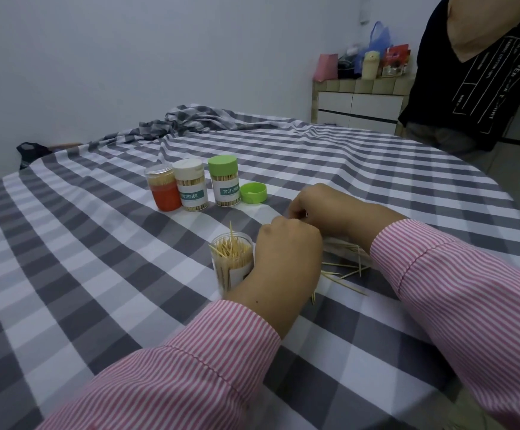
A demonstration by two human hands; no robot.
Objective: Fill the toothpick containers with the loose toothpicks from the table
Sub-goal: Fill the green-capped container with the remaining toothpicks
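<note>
An open clear toothpick container [232,265], nearly full, stands near the table's middle with one pick sticking up. My left hand [286,262] is curled in a fist right beside it, touching its right side; what its fingers hold is hidden. My right hand [326,209] is pinched shut just beyond the left fist, fingertips meeting it, apparently on a few toothpicks. Loose toothpicks [345,271] lie scattered on the cloth under my right wrist. Behind stand three closed containers: orange [164,192], white-capped [190,189] and green-capped [225,180]. A loose green cap [253,193] lies beside them.
A grey and white checked cloth [97,274] covers the round table and bunches up at the far edge [187,119]. Another person in a dark T-shirt [475,88] stands at the far right. A tiled cabinet [361,103] with bags on top is behind.
</note>
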